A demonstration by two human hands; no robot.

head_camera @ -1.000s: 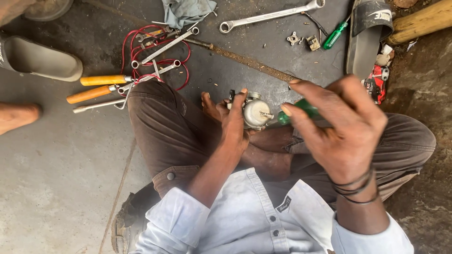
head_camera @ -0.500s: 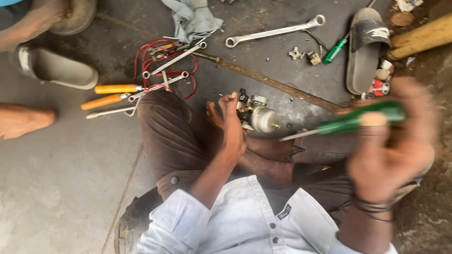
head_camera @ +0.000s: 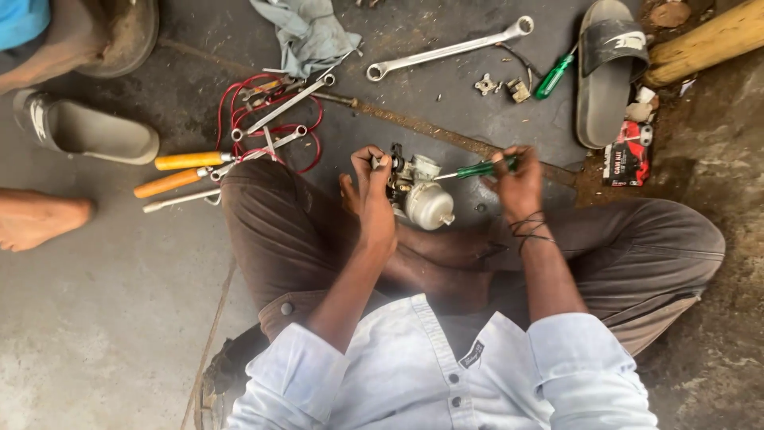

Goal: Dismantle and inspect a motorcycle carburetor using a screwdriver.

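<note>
Because the small metal carburettor [head_camera: 420,193] is held up over the crossed legs rather than rested on the floor, its steadiness depends wholly on the left hand [head_camera: 372,189], which is clenched around its left side. The green-handled screwdriver [head_camera: 476,169] is gripped in the right hand [head_camera: 516,177], and its thin shaft is pointed leftward at the upper part of the carburettor; whether the tip is seated in a screw cannot be told. If the tip is pressed in at a slant, it could be thrown out of the slot, and the fingers of the left hand, lying just beside the spot, could be jabbed. A loosened screw could also be dropped into the lap or onto the dusty concrete floor [head_camera: 103,334], where small parts would be hard to find. Two small loose metal pieces [head_camera: 500,86] are already lying near a second green screwdriver [head_camera: 555,76] and a black sandal [head_camera: 609,68]. Farther out, a long spanner [head_camera: 447,49], a grey rag [head_camera: 306,32], red wires [head_camera: 239,111] tangled with other spanners, and orange-handled tools [head_camera: 179,169] are scattered, so a knee shifted carelessly could scatter them further. A bare foot [head_camera: 36,216] of another person is seen at the left edge.
</note>
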